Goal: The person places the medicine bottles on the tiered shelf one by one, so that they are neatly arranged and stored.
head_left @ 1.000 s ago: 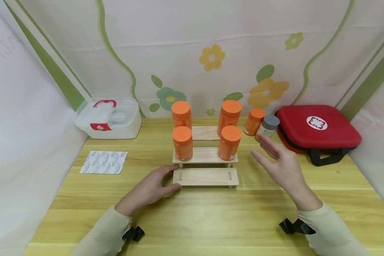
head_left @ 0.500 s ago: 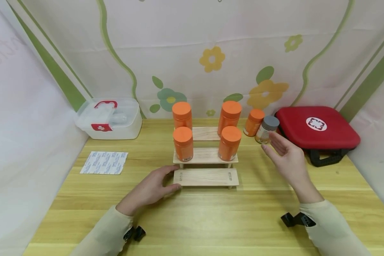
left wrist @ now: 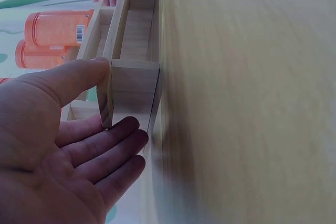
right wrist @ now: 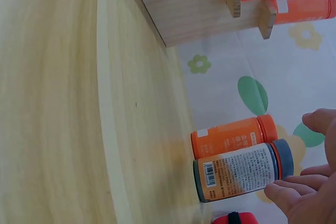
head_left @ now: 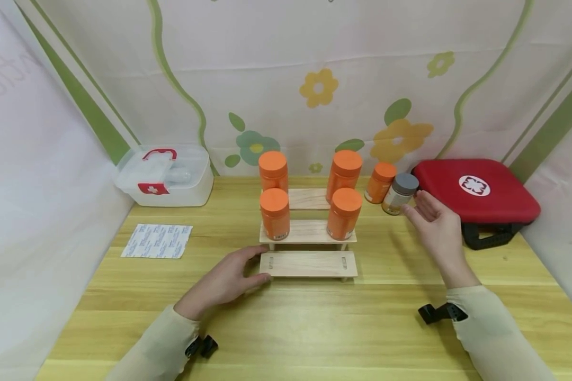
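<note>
A three-step wooden stand carries orange bottles on its two upper steps, among them one at the middle step's left and one at its right. My left hand holds the left end of the lowest step between thumb and forefinger; in the left wrist view the other fingers lie below the board's end. My right hand is beside a grey-capped bottle, fingers and thumb apart around its right side, fingertips right by the cap. A smaller orange bottle stands against it on the left.
A red first-aid case with a black handle lies just behind and right of my right hand. At the left are a clear first-aid box and a printed white sheet. A flowered curtain hangs behind the wooden table.
My right hand has moved right and slightly back, from in front of the grey-capped bottle to its right side. My left hand keeps its hold on the stand.
</note>
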A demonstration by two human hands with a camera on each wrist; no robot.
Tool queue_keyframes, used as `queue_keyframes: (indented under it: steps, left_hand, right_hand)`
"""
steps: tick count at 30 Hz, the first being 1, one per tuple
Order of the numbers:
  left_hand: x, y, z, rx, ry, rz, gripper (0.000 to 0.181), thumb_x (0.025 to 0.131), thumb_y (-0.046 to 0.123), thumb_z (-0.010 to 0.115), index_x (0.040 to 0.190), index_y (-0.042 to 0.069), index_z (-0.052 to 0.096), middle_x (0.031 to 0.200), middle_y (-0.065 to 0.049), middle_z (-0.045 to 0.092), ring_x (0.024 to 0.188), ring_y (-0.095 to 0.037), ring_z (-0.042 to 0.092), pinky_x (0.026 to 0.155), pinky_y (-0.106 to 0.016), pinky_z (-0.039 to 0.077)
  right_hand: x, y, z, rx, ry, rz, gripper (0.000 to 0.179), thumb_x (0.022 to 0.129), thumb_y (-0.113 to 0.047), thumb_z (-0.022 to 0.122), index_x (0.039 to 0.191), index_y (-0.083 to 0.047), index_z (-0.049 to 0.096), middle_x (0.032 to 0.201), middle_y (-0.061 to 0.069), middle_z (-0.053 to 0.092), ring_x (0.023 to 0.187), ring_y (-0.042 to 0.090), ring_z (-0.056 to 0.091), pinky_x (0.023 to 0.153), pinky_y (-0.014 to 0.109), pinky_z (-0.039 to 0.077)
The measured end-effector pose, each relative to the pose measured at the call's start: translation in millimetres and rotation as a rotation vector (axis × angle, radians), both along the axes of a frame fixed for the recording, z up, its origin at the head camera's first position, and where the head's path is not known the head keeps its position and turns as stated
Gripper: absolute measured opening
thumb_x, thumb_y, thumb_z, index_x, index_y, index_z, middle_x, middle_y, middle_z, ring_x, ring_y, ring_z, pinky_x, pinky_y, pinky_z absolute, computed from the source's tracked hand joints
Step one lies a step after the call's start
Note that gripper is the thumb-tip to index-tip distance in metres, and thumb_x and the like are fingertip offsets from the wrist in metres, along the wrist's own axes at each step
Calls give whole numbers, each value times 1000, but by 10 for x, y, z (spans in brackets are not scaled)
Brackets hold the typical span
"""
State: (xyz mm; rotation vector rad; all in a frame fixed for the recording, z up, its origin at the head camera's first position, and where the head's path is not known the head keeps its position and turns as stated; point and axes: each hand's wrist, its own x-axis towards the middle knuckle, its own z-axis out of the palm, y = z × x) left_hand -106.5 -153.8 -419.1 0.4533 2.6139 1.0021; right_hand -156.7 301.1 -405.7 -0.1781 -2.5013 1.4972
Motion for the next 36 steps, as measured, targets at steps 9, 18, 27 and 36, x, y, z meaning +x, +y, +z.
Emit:
queue_keyframes:
  steps: [9, 18, 27, 36]
  left_hand:
    - [-4, 2, 12, -13, -11, 9, 62, 100, 37, 80, 154, 13, 58, 158, -10, 60, 149, -34, 55, 125, -57, 45]
    - [-4, 0, 5, -14, -17, 2, 63, 99, 37, 80, 154, 13, 58, 158, -10, 60, 148, -33, 56, 125, -57, 46]
    - [-16, 0, 42, -30, -10, -13, 63, 99, 38, 81, 153, 14, 59, 157, -9, 61, 148, -33, 56, 125, -57, 45]
    - [-20, -24, 39, -30, -8, -18, 64, 99, 38, 80, 154, 16, 58, 159, -8, 60, 149, -32, 55, 126, -56, 45]
  right_hand:
    - [-236, 83, -103, -45, -40, -46, 78, 105, -40, 69, 167, -6, 36, 168, 18, 44, 153, 39, 47, 102, 5, 48]
    - [-402, 59, -138, 18, -48, -76, 80, 103, -43, 72, 166, -6, 39, 164, 19, 49, 150, 39, 52, 115, 28, 50]
    - [-510, 43, -167, 71, -27, -98, 73, 102, -39, 74, 160, -2, 50, 154, 21, 60, 141, 39, 61, 104, 13, 55]
    - [-541, 24, -161, 54, -26, -106, 72, 102, -37, 74, 160, -3, 49, 154, 21, 60, 142, 38, 61, 107, 18, 56]
